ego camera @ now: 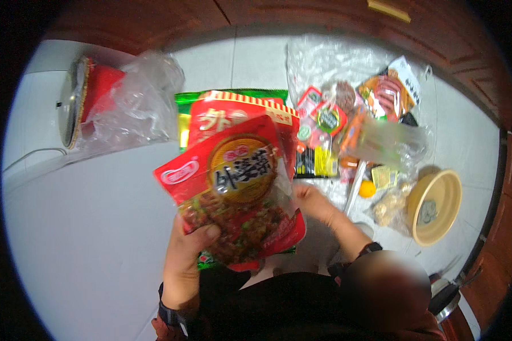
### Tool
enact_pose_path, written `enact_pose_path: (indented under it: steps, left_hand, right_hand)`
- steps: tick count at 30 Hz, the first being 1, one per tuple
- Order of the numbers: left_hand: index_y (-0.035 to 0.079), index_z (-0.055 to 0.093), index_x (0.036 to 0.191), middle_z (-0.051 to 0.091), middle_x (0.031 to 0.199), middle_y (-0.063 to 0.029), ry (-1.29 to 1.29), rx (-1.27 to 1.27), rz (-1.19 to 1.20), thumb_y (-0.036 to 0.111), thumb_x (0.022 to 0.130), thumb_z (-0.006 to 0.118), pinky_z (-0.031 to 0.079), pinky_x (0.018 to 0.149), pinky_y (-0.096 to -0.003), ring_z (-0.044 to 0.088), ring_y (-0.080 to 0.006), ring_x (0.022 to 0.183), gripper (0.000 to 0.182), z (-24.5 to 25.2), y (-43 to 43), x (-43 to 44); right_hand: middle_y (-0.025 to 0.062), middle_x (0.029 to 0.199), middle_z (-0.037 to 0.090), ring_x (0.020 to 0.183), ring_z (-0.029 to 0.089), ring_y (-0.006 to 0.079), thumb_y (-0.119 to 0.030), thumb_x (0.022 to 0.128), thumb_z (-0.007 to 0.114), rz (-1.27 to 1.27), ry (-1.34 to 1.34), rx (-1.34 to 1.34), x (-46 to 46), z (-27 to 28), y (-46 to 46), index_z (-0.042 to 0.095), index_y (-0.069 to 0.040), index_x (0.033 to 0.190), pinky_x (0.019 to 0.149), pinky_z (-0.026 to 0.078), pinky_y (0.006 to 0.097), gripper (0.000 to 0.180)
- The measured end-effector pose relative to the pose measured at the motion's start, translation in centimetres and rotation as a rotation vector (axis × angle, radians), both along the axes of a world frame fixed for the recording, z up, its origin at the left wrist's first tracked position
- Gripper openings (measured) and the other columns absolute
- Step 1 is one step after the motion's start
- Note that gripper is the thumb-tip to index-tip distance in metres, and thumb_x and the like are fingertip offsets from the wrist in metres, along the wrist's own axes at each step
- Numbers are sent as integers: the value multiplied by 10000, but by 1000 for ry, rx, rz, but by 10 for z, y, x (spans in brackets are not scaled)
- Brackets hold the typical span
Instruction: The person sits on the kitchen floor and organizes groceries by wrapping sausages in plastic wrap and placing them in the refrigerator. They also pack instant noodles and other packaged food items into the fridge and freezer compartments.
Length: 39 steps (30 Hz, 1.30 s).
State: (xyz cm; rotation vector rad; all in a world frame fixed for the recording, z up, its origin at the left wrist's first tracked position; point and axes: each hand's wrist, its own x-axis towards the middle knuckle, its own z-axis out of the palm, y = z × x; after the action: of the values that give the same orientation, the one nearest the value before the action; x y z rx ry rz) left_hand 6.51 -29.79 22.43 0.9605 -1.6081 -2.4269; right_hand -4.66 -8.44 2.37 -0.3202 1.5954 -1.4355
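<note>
My left hand (190, 251) holds a stack of flat food packets by its lower left side, thumb on top. The uppermost is a red packet (239, 192) with a round yellow emblem and a picture of cooked food. Behind it lie a red packet with a striped top edge (222, 108) and a green packet (187, 99). My right hand (313, 204) is at the right edge of the stack, its fingers bent and blurred; whether it grips a packet edge cannot be told.
Right on the tiled floor lie a plastic sheet (324, 55), a sausage packet (388, 93), an orange fruit (367, 189) and a beige basin (452, 204). At left a clear plastic bag (149, 102) adjoins a red object (104, 85). Brown cabinet doors (443, 34) border the floor.
</note>
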Motion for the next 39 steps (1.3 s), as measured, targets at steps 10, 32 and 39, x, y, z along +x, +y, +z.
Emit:
enact_pose_path:
  steps: [10,32,39]
  left_hand:
    - [10,445,1137,552,1055,-76,241,-74,32,75,745,612,414,839,-298,532,-159,961,431,5,32,-35]
    - [71,383,1197,541,1055,-77,356,305,-352,90,824,547,510,732,-310,572,-172,900,408,6,104,35]
    - [85,360,1217,541,1066,-99,49,173,-283,59,826,527,516,738,-366,581,-219,900,426,-63,128,14]
  right_hand:
    - [18,909,556,824,509,78,-207,761,670,-294,298,-308,-38,165,-48,513,-23,999,730,406,211,339]
    - [132,1053,565,940,567,224,-198,793,618,-882,118,-605,36,304,192,478,-2,1096,858,451,374,387]
    - [160,1053,561,973,556,258,-118,829,555,-1322,51,-749,34,303,265,478,8,1094,857,460,421,303]
